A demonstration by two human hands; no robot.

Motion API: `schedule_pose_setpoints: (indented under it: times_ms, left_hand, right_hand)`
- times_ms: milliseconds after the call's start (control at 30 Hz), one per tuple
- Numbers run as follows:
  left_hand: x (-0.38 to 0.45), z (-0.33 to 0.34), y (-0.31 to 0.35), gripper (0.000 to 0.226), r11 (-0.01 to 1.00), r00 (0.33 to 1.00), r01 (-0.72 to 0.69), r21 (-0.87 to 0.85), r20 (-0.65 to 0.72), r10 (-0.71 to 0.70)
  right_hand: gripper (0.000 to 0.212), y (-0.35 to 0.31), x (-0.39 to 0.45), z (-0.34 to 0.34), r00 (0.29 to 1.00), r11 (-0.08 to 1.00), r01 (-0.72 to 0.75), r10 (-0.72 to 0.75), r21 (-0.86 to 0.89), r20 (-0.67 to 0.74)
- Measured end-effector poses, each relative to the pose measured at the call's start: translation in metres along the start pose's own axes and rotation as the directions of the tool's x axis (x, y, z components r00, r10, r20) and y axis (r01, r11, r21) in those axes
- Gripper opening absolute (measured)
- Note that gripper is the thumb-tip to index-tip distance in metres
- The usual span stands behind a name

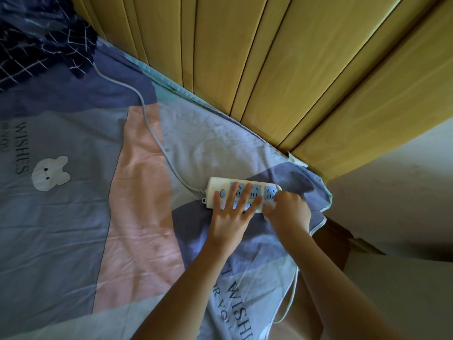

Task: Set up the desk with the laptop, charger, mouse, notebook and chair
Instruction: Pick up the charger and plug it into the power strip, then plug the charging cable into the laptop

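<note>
A white power strip (217,184) with blue sockets lies on a bed sheet near the bed's right corner. My left hand (232,207) rests flat on it, fingers spread, pressing it down. My right hand (289,209) is closed around a white charger plug (268,207) at the strip's right end; the plug itself is mostly hidden by the fingers. A white charger cable (291,295) trails from under my right arm down past the bed's edge. No laptop, mouse, notebook or chair is in view.
The strip's own grey cord (152,128) runs up left across the patterned sheet (73,217) toward a dark checked blanket (36,45). A yellow wooden headboard (294,69) lines the bed. A pale wall (404,192) stands right.
</note>
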State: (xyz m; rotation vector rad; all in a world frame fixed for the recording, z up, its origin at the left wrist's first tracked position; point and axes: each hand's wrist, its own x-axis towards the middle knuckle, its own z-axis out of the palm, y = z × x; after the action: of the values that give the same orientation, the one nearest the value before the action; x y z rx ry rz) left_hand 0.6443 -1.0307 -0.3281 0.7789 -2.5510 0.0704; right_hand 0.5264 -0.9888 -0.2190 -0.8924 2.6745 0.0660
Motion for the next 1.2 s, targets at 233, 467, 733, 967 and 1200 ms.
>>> schedule_pose_setpoints:
  times_ms: [233,467,733,967,1200]
  left_hand:
    - [0.008,-0.036,0.012,0.059,0.998,0.994,0.053,-0.026,0.099,-0.05]
    - [0.053,-0.103,0.08,0.051,0.965,0.998,-0.009,-0.261,0.054,0.024]
    - [0.067,-0.154,0.216,0.054,0.724,0.956,-0.199,-0.66,0.032,0.292]
    - [0.05,-0.202,0.332,0.051,0.589,0.894,-0.379,-0.713,-0.117,0.433]
    - [0.021,-0.238,0.449,0.047,0.46,0.865,-0.396,-0.795,-0.155,0.476]
  right_hand:
    - [0.058,0.025,-0.04,-0.013,0.973,0.974,0.216,-0.209,0.066,-0.097]
    - [0.052,0.09,-0.099,-0.038,0.844,0.95,0.312,-0.283,-0.013,-0.456]
    - [0.051,0.207,-0.161,-0.075,0.84,0.992,0.121,-0.089,0.024,-0.536]
    - [0.051,0.309,-0.23,-0.098,0.849,0.996,0.004,0.046,0.094,-0.526]
    - [0.055,0.424,-0.299,-0.112,0.874,0.993,0.008,0.051,0.119,-0.483]
